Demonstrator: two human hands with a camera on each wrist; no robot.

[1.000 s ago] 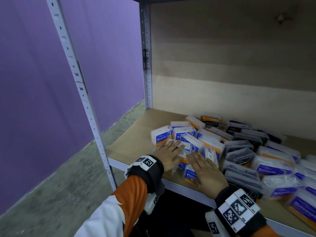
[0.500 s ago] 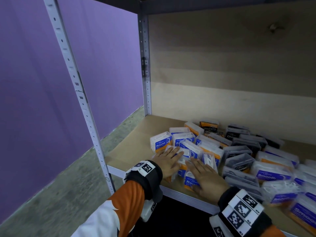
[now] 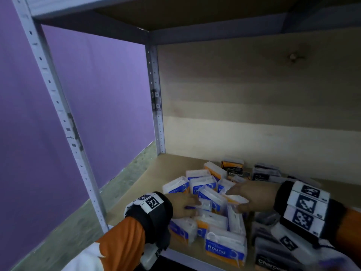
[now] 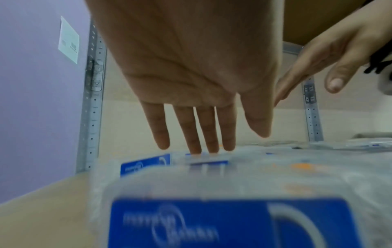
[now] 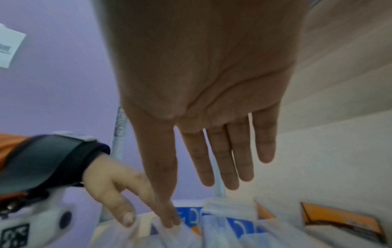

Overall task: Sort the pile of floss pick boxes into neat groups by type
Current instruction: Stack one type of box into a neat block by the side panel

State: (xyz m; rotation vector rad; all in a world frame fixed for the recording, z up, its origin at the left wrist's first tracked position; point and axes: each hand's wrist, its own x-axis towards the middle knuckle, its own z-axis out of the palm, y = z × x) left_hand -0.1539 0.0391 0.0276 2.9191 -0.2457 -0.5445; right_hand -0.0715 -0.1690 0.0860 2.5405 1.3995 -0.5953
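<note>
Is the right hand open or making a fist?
Open. The right hand has straight, spread fingers above the boxes, holding nothing.

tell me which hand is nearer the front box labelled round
Left. The left hand rests on the boxes just behind and left of the Round box; the right hand is farther back over the pile.

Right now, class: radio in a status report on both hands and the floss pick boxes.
Left hand open, fingertips on a blue Round box. Right hand open above the pile, gripping nothing. Charcoal boxes still mixed behind; unsorted.
</note>
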